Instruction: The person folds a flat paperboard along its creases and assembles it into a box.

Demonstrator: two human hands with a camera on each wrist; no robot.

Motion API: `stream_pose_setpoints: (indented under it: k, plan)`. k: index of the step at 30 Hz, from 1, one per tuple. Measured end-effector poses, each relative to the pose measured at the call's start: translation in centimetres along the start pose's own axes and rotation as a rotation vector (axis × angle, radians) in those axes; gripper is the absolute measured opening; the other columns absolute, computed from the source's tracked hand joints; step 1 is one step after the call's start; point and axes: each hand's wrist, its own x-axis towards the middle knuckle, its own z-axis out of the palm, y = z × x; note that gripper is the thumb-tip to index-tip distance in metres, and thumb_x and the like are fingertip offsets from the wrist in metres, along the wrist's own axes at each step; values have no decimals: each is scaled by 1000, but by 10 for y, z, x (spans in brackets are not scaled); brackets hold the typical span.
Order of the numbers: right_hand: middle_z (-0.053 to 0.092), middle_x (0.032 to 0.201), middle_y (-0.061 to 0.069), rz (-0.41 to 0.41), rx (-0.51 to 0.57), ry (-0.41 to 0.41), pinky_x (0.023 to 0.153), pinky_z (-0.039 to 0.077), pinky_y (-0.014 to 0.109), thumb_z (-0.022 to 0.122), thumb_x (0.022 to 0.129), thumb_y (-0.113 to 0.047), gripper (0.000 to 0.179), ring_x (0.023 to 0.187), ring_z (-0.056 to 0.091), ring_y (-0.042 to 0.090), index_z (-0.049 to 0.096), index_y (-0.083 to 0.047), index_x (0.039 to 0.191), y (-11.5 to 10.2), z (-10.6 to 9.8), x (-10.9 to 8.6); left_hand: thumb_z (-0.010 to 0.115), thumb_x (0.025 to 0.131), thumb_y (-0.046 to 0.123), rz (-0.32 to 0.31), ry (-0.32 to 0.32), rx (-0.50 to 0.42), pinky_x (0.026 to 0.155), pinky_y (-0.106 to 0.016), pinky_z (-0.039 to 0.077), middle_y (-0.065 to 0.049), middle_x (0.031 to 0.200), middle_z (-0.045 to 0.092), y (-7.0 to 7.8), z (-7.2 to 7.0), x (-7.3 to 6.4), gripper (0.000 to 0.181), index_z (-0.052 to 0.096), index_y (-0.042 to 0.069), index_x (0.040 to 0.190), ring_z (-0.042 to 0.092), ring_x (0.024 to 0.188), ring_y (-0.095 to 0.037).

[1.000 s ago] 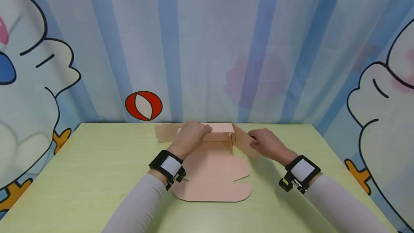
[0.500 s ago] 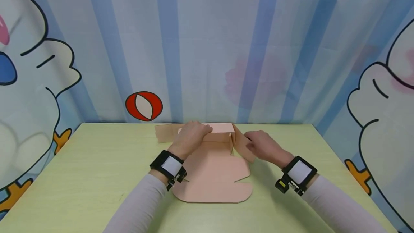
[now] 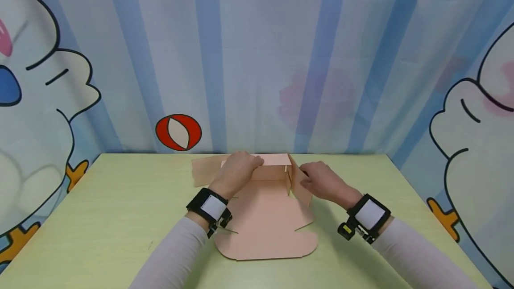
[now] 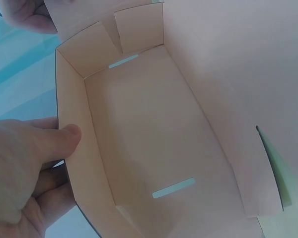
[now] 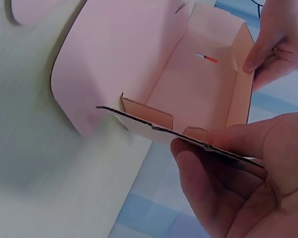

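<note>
A partly folded pinkish cardboard box lies at the table's far edge, its wide lid panel flat toward me. My left hand grips the far wall, thumb inside and fingers outside in the left wrist view. With its thumb and fingers, my right hand pinches the edge of the right side flap, which stands steeply beside the box. Inside that end, two small tabs stand up. The left side flap sticks outward. Two narrow slots pierce the bottom panel.
The pale yellow-green table extends to both sides of the box. Behind it hangs a striped blue curtain with cartoon figures and a red ball printed on it.
My right hand has moved left, swinging the right side flap closer to the box. The lid panel has shifted slightly toward me. My left hand keeps its grip on the far wall.
</note>
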Motion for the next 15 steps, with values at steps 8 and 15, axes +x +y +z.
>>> stream_pose_setpoints:
  k: [8, 15]
  plan:
    - [33, 59, -4, 68, 38, 16, 51, 26, 23, 57, 93, -7, 23, 52, 30, 10, 52, -10, 71, -12, 11, 1, 62, 90, -4, -4, -3, 2, 55, -20, 32, 3, 57, 53, 2, 0, -1, 23, 76, 14, 91, 38, 56, -5]
    - [59, 68, 1, 91, 55, 9, 53, 41, 24, 63, 94, -19, 18, 57, 52, 10, 58, -9, 79, -16, 15, 1, 64, 90, -4, -30, -30, 16, 59, -22, 46, 0, 75, 72, 2, -2, -1, 25, 77, 15, 98, 57, 62, -7]
